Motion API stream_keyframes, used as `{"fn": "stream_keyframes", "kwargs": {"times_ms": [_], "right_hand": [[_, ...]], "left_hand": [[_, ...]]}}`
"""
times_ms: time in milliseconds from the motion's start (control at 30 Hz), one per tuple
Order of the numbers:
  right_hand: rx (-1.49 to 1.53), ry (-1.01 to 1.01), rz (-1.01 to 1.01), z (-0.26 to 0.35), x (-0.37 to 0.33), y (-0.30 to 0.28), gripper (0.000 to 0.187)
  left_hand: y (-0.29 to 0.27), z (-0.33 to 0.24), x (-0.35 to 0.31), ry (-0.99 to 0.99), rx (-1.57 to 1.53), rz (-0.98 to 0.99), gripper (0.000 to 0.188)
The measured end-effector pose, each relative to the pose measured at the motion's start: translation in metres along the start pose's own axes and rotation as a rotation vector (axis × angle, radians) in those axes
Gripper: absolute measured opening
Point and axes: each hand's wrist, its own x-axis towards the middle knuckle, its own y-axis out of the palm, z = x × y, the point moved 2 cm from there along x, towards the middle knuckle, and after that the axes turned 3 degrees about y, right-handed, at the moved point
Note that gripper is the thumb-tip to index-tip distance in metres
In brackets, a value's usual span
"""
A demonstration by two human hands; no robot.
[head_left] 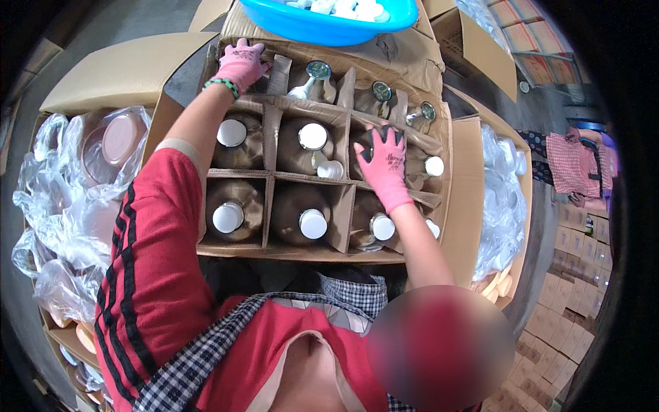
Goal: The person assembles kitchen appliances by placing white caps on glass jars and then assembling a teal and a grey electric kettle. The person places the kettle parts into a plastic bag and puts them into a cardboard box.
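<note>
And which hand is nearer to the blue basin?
Left. The left hand is near the basin; the right hand is farther, over the middle row of the box.

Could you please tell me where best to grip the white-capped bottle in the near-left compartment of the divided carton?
I'd take the bottle by its white cap, from above, gripping around the rim. The cap faces upward, while cardboard dividers hem in the body, likely leaving little room at the sides. Whether the cap is tight cannot be seen.
</note>
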Motion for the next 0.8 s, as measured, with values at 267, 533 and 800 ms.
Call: {"fn": "stream_keyframes", "kwargs": {"times_ms": [267,533,800], "right_hand": [[-0.094,-0.169,0.78,0.054,0.015,0.017,0.055],[-0.126,-0.224,0.96,0.058,0.025,0.023,0.035],[0.169,-0.023,0.647,0.041,0.0,0.034,0.036]], "left_hand": [[0.002,0.004,0.017,0.137,0.072,0.29,0.044],[0.006,0.001,-0.003,-0.007,0.008,0.058,0.041],[-0.039,-0.025,-0.008,-0.332,-1.708,-0.084,0.059]]}}
